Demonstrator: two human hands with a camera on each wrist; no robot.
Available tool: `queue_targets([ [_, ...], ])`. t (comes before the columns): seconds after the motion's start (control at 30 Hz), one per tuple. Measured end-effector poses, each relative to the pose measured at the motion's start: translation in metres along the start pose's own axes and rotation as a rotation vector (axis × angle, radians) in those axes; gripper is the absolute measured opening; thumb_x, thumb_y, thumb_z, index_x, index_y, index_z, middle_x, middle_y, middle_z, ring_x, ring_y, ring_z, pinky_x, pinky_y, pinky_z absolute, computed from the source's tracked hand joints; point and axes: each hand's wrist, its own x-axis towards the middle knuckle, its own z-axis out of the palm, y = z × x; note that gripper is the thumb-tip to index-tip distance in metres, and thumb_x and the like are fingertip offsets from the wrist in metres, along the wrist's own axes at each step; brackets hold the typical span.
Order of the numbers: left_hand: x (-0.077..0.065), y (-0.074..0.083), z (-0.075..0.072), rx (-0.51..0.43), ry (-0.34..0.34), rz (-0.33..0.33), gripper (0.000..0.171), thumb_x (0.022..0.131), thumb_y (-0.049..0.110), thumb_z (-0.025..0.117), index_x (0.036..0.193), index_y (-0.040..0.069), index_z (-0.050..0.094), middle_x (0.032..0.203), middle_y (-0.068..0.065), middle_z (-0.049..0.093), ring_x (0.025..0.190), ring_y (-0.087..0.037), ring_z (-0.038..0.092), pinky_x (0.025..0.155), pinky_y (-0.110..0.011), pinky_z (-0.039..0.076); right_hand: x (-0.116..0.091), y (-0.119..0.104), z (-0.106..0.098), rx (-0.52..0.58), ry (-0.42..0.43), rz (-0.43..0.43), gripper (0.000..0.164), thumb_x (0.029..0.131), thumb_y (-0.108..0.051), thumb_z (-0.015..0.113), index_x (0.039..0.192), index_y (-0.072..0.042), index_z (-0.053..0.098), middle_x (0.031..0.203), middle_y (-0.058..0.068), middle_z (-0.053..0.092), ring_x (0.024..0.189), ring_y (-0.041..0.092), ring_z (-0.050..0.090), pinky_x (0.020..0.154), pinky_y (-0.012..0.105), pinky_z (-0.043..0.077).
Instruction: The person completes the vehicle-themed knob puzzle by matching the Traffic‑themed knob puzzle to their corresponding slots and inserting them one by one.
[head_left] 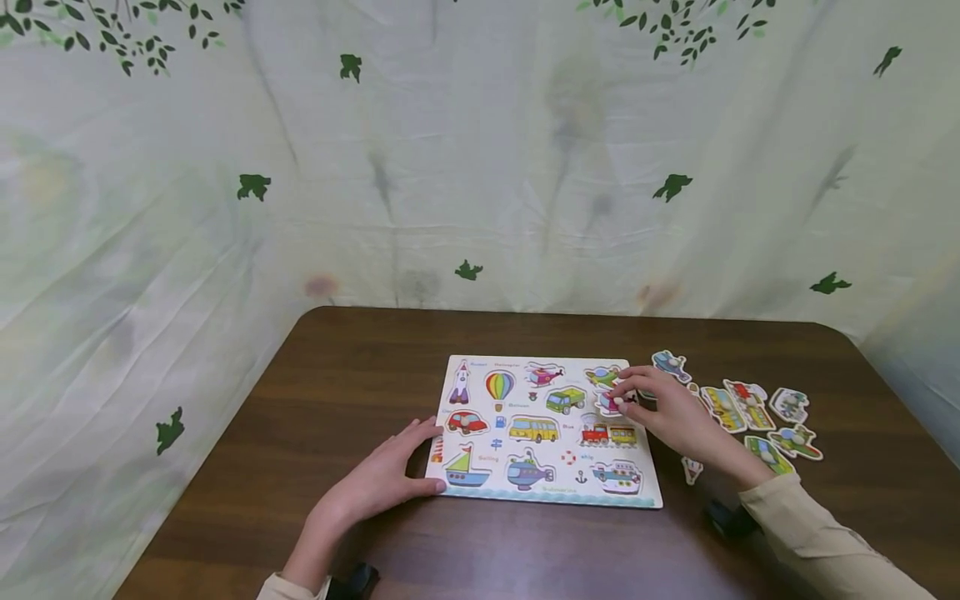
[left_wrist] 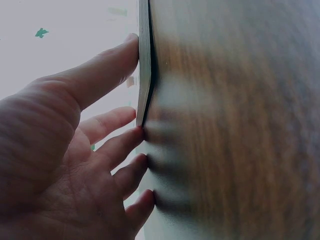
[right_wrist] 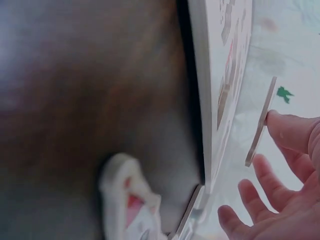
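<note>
A white puzzle board (head_left: 480, 454) printed with colourful vehicles lies on the brown table. My left hand (head_left: 390, 468) rests at its left edge, the thumb near the front corner and the fingers spread further back. In the left wrist view those fingertips (left_wrist: 134, 120) touch the board's side. Above the right part of the board, my right hand (head_left: 671, 412) pinches a thin puzzle piece (head_left: 606, 404) with some pink on its face. The right wrist view shows this piece (right_wrist: 261, 125) edge-on between thumb and fingers, tilted and apart from the board.
Several loose vehicle pieces lie right of the board, among them a red one (head_left: 750, 404), a green plane (head_left: 797, 442) and a small piece (head_left: 692, 471) near the right forearm. Behind the table (head_left: 375, 342) hangs a pale curtain (head_left: 480, 167) with leaf prints.
</note>
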Motion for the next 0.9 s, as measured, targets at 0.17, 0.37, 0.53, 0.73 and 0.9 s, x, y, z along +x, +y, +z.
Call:
queue_targets([
  [0.17,0.001,0.000,0.000,-0.001,-0.001,-0.006,0.074,0.079,0.036,0.082,0.142,0.014,0.050,0.156,-0.004,0.036,0.146,-0.031,0.023,0.112,-0.056,0.026,0.012,-0.001,0.001,0.023,-0.036,0.011,0.012,0.091,-0.010,0.072,0.101,-0.015,0.072,0.128,0.015,0.057,0.119,0.036,0.050,0.093,0.057,0.044],
  [0.37,0.001,0.000,0.001,-0.001,0.003,-0.007,0.074,0.079,0.036,0.082,0.142,0.014,0.051,0.156,-0.004,0.036,0.146,-0.030,0.023,0.112,-0.056,0.026,0.028,-0.005,0.002,0.029,-0.056,0.027,0.013,0.091,-0.013,0.072,0.104,-0.014,0.073,0.131,0.015,0.056,0.122,0.038,0.048,0.097,0.059,0.040],
  [0.53,0.002,0.000,0.000,0.003,0.005,-0.004,0.074,0.079,0.036,0.083,0.142,0.014,0.051,0.156,-0.004,0.037,0.146,-0.030,0.023,0.112,-0.056,0.026,0.042,-0.007,0.004,0.012,-0.070,0.032,0.011,0.091,-0.013,0.071,0.102,-0.014,0.074,0.131,0.016,0.056,0.123,0.039,0.046,0.099,0.060,0.037],
  [0.73,0.002,0.000,0.000,0.001,0.005,-0.008,0.075,0.079,0.037,0.082,0.142,0.015,0.050,0.155,-0.004,0.037,0.146,-0.031,0.023,0.112,-0.058,0.026,0.057,-0.009,0.009,0.004,-0.086,0.026,0.010,0.092,-0.012,0.071,0.100,-0.015,0.074,0.131,0.015,0.056,0.125,0.039,0.044,0.102,0.060,0.034],
  [0.9,0.000,0.000,-0.001,0.005,0.005,-0.003,0.074,0.079,0.037,0.082,0.142,0.014,0.050,0.155,-0.005,0.037,0.146,-0.032,0.024,0.112,-0.059,0.025,0.068,-0.010,0.016,0.020,-0.110,0.008,0.010,0.091,-0.011,0.071,0.099,-0.015,0.075,0.131,0.016,0.056,0.125,0.039,0.043,0.102,0.060,0.033],
])
